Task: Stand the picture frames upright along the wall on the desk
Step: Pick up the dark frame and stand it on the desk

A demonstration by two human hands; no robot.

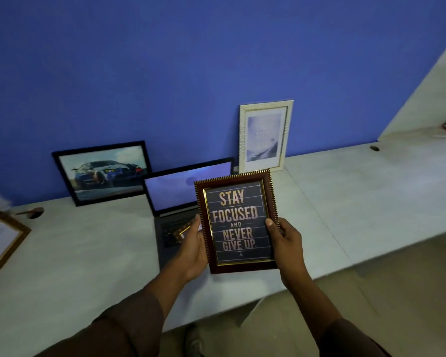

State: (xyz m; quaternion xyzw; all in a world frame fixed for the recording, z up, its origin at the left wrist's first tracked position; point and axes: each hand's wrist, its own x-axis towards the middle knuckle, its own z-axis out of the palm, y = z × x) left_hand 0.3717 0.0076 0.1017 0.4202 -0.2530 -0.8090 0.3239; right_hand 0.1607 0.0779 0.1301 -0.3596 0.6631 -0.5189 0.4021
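I hold a brown and gold frame (pixel 237 221) reading "Stay focused and never give up" upright in the air above the desk (pixel 358 202). My left hand (pixel 195 249) grips its left edge and my right hand (pixel 285 240) grips its right edge. A white frame (pixel 264 135) leans upright against the blue wall (pixel 216 60) just behind. A black frame with a car picture (pixel 103 172) leans on the wall further left. A gold-edged frame (pixel 0 238) lies flat at the desk's left edge, partly cut off.
An open laptop (pixel 175 199) sits on the desk between the car frame and the white frame, partly hidden by the held frame. Cable holes (pixel 35 212) (pixel 374 148) mark the desktop. A white side panel (pixel 428 99) rises at the right. Floor shows below the desk's front edge.
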